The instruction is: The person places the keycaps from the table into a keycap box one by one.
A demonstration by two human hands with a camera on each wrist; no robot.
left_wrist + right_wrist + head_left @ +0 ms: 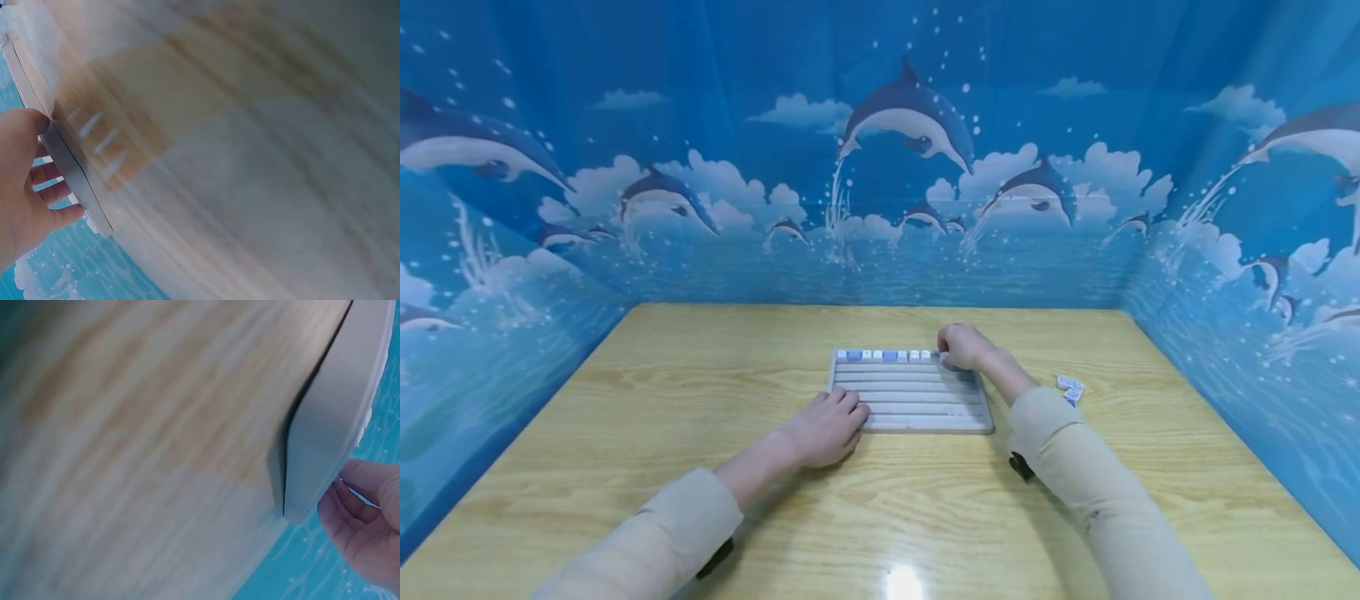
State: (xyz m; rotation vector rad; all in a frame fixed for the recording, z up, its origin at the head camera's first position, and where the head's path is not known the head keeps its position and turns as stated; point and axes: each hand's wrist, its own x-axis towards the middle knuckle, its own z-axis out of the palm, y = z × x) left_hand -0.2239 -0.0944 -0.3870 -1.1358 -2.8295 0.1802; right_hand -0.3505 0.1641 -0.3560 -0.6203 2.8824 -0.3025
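A pale grey keyboard (pixel 921 398) lies on the table, its face stepped in long bare rows. White and blue keycaps (pixel 890 356) stand along its far row. My left hand (pixel 827 427) holds the near-left corner. In the left wrist view its thumb (pixel 37 120) touches the edge, and the other fingertips are partly hidden behind it. At the right end of the far row my right hand (pixel 966 346) pinches a keycap (pixel 943 357), mostly covered by the fingers. The right wrist view shows thumb and fingers close together beyond the keyboard's side (pixel 334 419); the keycap is hidden there.
Several loose keycaps (pixel 1070 387), white and blue, lie on the wooden table (pixel 760 517) to the right of the keyboard, beside the right forearm. A blue dolphin-printed curtain (pixel 880 250) stands behind and on both sides of the table.
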